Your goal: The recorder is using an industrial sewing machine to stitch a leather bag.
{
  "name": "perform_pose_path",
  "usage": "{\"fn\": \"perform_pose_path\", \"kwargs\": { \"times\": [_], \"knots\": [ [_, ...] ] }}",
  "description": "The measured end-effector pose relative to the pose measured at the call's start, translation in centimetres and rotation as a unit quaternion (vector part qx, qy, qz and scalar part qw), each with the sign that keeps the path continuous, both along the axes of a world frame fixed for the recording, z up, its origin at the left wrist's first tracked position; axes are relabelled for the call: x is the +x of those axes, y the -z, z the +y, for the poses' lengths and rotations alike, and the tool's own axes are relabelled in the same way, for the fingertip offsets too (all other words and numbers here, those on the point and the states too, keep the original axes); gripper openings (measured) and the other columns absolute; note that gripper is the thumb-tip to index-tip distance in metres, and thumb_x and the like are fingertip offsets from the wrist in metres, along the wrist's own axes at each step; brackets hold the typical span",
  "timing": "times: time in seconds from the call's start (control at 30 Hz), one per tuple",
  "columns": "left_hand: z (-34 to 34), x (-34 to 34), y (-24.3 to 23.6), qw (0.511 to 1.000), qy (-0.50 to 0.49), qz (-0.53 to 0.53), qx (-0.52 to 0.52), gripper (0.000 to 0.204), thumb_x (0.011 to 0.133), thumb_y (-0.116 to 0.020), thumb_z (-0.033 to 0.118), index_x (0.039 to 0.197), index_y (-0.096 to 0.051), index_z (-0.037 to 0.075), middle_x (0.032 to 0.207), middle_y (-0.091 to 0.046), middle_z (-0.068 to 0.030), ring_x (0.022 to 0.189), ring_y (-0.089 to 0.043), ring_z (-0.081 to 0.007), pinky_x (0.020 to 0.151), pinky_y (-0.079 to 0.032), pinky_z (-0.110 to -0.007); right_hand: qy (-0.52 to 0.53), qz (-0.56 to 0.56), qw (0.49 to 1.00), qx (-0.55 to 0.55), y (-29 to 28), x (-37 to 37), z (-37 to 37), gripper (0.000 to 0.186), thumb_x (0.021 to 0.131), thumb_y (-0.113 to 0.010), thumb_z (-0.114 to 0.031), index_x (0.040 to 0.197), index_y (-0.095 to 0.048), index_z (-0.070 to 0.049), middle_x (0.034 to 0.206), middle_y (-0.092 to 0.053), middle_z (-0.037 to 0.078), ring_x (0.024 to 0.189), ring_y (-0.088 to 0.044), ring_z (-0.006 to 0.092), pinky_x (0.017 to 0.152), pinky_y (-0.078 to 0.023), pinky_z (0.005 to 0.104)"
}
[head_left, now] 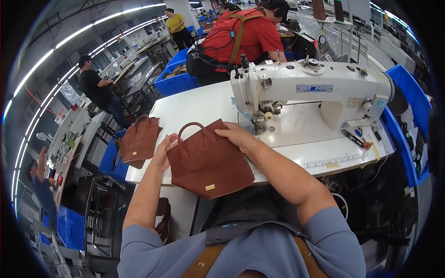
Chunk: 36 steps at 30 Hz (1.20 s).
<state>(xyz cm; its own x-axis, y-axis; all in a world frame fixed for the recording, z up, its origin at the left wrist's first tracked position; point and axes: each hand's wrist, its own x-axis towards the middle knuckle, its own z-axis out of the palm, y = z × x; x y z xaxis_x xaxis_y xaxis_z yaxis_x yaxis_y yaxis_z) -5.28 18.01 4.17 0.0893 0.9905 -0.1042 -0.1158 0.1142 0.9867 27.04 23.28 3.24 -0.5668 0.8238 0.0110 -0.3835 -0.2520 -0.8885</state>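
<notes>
Currently, the brown leather handbag point(211, 164) is held at the near edge of the white sewing table point(185, 106), partly beyond that edge, to the left of the sewing machine point(296, 85) and apart from its presser-foot area point(259, 123). The left hand point(162, 150) grips the upper left side; the right hand point(238, 138) pinches the upper right corner, thumb on the near face. A second brown leather handbag point(138, 143) lies to the left.

Handling, as judged: both hands should keep level so the mouth is not twisted, with light thumb pressure to avoid marking the leather. The arched handle point(192, 132) should stay free of folds, and the gold-coloured plate point(210, 187) should be kept from scraping the table edge. The right fingers merit care, being the nearer to the needle side.

Limits of view: the far face and base of the held bag are concealed, as are most fingers of the right hand behind the leather. Folds show at the mouth, though at this angle they may be either lining or loose panels. The needle tip cannot be made out among the metal parts. Stitch quality is too small to assess.
</notes>
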Motion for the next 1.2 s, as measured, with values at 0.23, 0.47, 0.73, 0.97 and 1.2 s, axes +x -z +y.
{"fn": "perform_pose_path", "kwargs": {
  "times": [0.23, 0.47, 0.73, 0.97, 1.2],
  "knots": [
    [-14.8, 4.7, 0.8, 0.984, -0.022, -0.163, 0.069, 0.065, 0.104, -0.059, 0.040, 0.153, -0.036, 0.002, 0.152, -0.049, -0.0164, 0.143, -0.047, -0.0320, 0.119, -0.040, -0.049, -0.085, 0.098, 0.989, 0.065, -0.9, 0.6, -1.2, 0.031, 0.103, -0.063, -0.020, 0.128, -0.066, -0.002, 0.116, -0.073, 0.008, 0.100, -0.070, 0.0139, 0.091, -0.057, 0.0296],
    [-20.2, 7.1, -2.4, 1.000, 0.001, -0.019, -0.016, 0.070, 0.095, -0.074, 0.014, 0.151, -0.035, -0.002, 0.143, -0.058, -0.0158, 0.127, -0.062, -0.0261, 0.102, -0.056, -0.041, -0.027, 0.075, 0.994, 0.071, 0.3, 0.5, -0.1, 0.030, 0.105, -0.059, -0.021, 0.128, -0.066, -0.002, 0.116, -0.072, 0.007, 0.099, -0.070, 0.0143, 0.091, -0.057, 0.0298],
    [-14.6, 2.9, -3.5, 0.858, -0.141, 0.494, 0.012, 0.063, 0.090, -0.074, 0.008, 0.144, -0.044, -0.003, 0.081, -0.074, -0.0085, 0.068, -0.070, -0.0161, 0.064, -0.056, -0.032, 0.155, -0.009, 0.985, 0.077, 2.4, -1.2, 0.9, 0.028, 0.101, -0.058, -0.015, 0.119, -0.067, 0.004, 0.111, -0.073, 0.016, 0.097, -0.069, 0.0237, 0.085, -0.056, 0.0374],
    [-5.4, 12.4, -3.3, 0.799, 0.020, 0.485, 0.355, 0.031, 0.088, -0.076, 0.016, 0.116, -0.068, 0.006, 0.110, -0.069, -0.0128, 0.099, -0.067, -0.0303, 0.086, -0.054, -0.037, 0.136, -0.150, 0.976, 0.083, 1.9, -0.9, 0.4, 0.048, 0.091, -0.066, -0.015, 0.132, -0.056, 0.006, 0.124, -0.066, 0.020, 0.109, -0.065, 0.0255, 0.092, -0.054, 0.0360],
    [0.1, 18.2, 0.5, 0.769, 0.061, 0.497, 0.398, 0.050, 0.084, -0.080, 0.030, 0.123, -0.063, 0.005, 0.128, -0.060, -0.0137, 0.121, -0.055, -0.0333, 0.102, -0.039, -0.047, 0.180, -0.200, 0.962, 0.052, 2.3, 1.0, 0.8, 0.075, 0.092, -0.068, -0.020, 0.154, -0.033, 0.005, 0.143, -0.051, 0.027, 0.129, -0.055, 0.0302, 0.104, -0.048, 0.0372]
  ]
}}
